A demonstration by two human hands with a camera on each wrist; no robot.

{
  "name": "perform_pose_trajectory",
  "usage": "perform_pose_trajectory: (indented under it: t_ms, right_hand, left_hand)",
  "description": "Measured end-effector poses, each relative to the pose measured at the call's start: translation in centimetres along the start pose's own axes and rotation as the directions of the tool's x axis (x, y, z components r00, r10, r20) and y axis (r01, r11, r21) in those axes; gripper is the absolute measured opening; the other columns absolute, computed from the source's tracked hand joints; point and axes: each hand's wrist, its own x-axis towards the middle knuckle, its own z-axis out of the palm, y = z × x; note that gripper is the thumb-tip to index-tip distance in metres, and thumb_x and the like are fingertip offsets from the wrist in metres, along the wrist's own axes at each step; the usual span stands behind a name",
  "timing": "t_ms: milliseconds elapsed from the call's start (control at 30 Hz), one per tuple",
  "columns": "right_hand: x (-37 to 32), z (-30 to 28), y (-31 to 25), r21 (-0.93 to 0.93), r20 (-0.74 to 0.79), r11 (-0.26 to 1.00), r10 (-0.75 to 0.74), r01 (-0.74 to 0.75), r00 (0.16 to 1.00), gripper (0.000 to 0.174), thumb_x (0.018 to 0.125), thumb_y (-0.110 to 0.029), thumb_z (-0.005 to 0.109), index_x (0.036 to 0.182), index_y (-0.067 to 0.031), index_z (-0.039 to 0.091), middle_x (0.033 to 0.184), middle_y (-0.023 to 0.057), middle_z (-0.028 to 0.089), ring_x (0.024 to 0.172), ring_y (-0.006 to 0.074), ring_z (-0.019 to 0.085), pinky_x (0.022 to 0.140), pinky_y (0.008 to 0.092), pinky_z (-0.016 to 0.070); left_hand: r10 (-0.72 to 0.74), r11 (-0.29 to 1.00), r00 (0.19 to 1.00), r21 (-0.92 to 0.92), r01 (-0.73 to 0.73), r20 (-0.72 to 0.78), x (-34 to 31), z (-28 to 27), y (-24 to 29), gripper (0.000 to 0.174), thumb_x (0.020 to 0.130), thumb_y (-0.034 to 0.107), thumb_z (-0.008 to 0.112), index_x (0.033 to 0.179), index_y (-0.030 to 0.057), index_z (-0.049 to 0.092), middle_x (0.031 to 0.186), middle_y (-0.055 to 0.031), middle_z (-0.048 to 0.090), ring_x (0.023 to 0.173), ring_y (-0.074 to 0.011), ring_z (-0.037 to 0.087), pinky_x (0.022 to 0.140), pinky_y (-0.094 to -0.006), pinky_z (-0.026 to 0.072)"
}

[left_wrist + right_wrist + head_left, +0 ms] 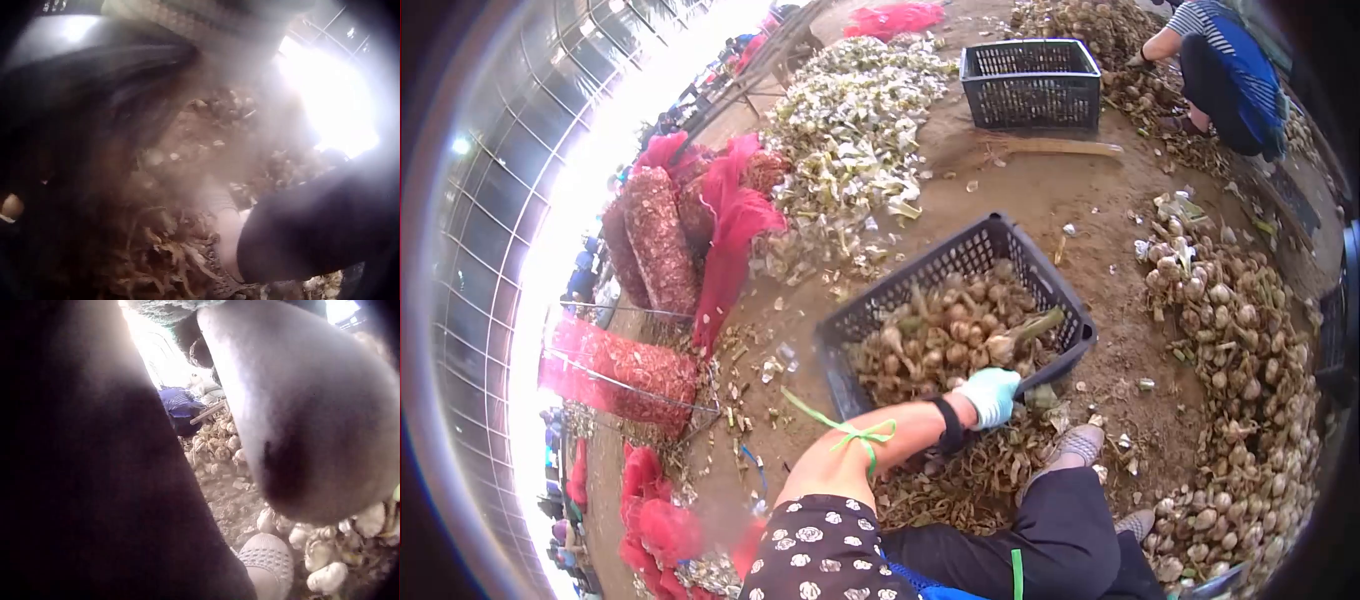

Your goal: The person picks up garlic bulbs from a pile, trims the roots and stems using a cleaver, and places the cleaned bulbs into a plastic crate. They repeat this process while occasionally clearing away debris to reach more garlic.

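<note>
In the head view, a black plastic crate (1060, 290) stands tilted across the ground, partly filled with dried bulbs (960, 330) that have stems. My left hand (990, 397), in a pale teal glove with a dark band at the wrist, grips the crate's near rim; its fingertips are hidden. The head view does not show my right hand. At the top of the right wrist view there is a piece of pale green glove (178, 309), with the fingers out of sight. The left wrist view is hazy, showing dry stalks (175, 250) and a shoe (219, 203).
An empty black crate (1030, 90) stands farther back. A long heap of bulbs (1240, 370) lies on the right, pale peelings (850, 130) beyond the near crate. Filled red net sacks (625, 370) are on the left. Another person (1220, 60) crouches at the upper right.
</note>
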Motion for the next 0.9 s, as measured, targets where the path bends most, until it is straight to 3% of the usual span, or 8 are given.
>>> perform_pose_trajectory:
  t_ms: [300, 400, 433, 467, 533, 600, 733, 900]
  right_hand:
    - [-7.2, -24.4, -2.2, -0.395, -0.333, 0.882, 0.124, -0.257, 0.935, 0.013, 0.075, -0.009, 0.062, 0.078, 0.0017, 0.054, 0.064, 0.0036, 0.055, 0.053, 0.0125, 0.047, 0.048, 0.0269, 0.0389]
    - [-12.1, -30.6, -4.7, -0.419, -0.471, 0.83, 0.148, -0.369, 0.869, 0.014, 0.075, -0.009, 0.062, 0.078, 0.0022, 0.054, 0.064, 0.0039, 0.055, 0.053, 0.0127, 0.047, 0.048, 0.0269, 0.0389]
    - [-14.1, -30.2, -4.7, -0.397, -0.563, 0.792, 0.189, -0.463, 0.805, 0.008, 0.075, -0.008, 0.058, 0.071, -0.0043, 0.053, 0.062, -0.0023, 0.052, 0.054, 0.0094, 0.046, 0.052, 0.0271, 0.0416]
    - [-15.2, -29.8, -3.8, 0.002, -0.584, 0.883, 0.382, -0.47, 0.716, 0.007, 0.076, -0.009, 0.06, 0.074, -0.0041, 0.056, 0.066, -0.0028, 0.054, 0.057, 0.0089, 0.047, 0.053, 0.0264, 0.0418]
    - [-17.4, -30.2, -3.3, 0.044, -0.6, 0.871, 0.414, -0.489, 0.685, 0.008, 0.076, -0.01, 0.06, 0.075, -0.0037, 0.055, 0.066, -0.0024, 0.054, 0.057, 0.0092, 0.047, 0.053, 0.0265, 0.0417]
    - [-18.6, -30.5, -2.7, 0.106, -0.586, 0.87, 0.445, -0.481, 0.677, 0.009, 0.076, -0.011, 0.06, 0.076, -0.0027, 0.055, 0.067, -0.0014, 0.055, 0.057, 0.0099, 0.047, 0.053, 0.0267, 0.0415]
    - [-21.0, -31.7, -2.4, 0.216, -0.578, 0.86, 0.495, -0.463, 0.649, 0.013, 0.077, -0.012, 0.061, 0.078, -0.0009, 0.055, 0.069, 0.0006, 0.055, 0.057, 0.0112, 0.048, 0.053, 0.0271, 0.0411]
    - [-21.9, -30.6, -3.1, 0.143, -0.62, 0.814, 0.518, -0.564, 0.589, 0.014, 0.077, -0.013, 0.062, 0.081, -0.0008, 0.055, 0.072, 0.0019, 0.055, 0.058, 0.0121, 0.048, 0.053, 0.0276, 0.041]
  left_hand:
    - [0.042, 0.981, 0.945, 0.194, 0.023, -0.325, 11.7, -5.1, 0.5, 0.019, 0.067, 0.012, 0.051, 0.073, -0.0014, 0.063, 0.079, -0.0263, 0.058, 0.078, -0.0379, 0.058, 0.069, -0.0402, 0.0476]
    - [-0.196, 0.948, 0.912, 0.168, 0.27, -0.361, 13.5, -5.1, 3.3, 0.042, 0.067, 0.017, 0.058, 0.106, 0.0027, 0.055, 0.104, -0.0224, 0.055, 0.098, -0.0355, 0.053, 0.08, -0.0423, 0.0425]
    - [0.062, 0.905, 0.83, 0.382, 0.187, -0.554, 13.0, -2.6, 5.3, 0.05, 0.068, 0.02, 0.059, 0.115, 0.0063, 0.048, 0.115, -0.0199, 0.048, 0.107, -0.0341, 0.045, 0.086, -0.0449, 0.0374]
    - [0.319, 0.807, 0.654, 0.558, 0.193, -0.686, 12.0, -0.9, 5.4, 0.06, 0.069, 0.023, 0.06, 0.123, 0.0098, 0.041, 0.127, -0.0175, 0.04, 0.117, -0.0326, 0.038, 0.091, -0.0476, 0.0324]
    - [0.512, 0.723, 0.777, 0.672, -0.16, -0.366, 11.8, 2.9, 5.9, 0.068, 0.068, 0.029, 0.063, 0.129, 0.0161, 0.035, 0.135, -0.0132, 0.029, 0.124, -0.0337, 0.026, 0.098, -0.0523, 0.0225]
    - [0.245, 0.782, 0.966, 0.606, -0.145, -0.085, 11.4, 6.4, 8.1, 0.072, 0.068, 0.035, 0.064, 0.13, 0.0198, 0.032, 0.138, -0.0121, 0.024, 0.125, -0.0345, 0.023, 0.098, -0.0525, 0.0216]
    - [-0.205, 0.861, 0.977, 0.485, 0.15, 0.062, 10.3, 13.1, 6.2, 0.078, 0.067, 0.052, 0.058, 0.132, 0.0212, 0.027, 0.14, -0.0126, 0.019, 0.128, -0.0346, 0.017, 0.099, -0.0516, 0.0224]
    - [0.072, 0.755, 0.973, 0.625, -0.197, 0.22, -2.5, 16.7, 1.8, 0.06, 0.074, 0.037, 0.048, 0.126, 0.0111, 0.035, 0.121, -0.016, 0.042, 0.114, -0.034, 0.037, 0.093, -0.0478, 0.0303]
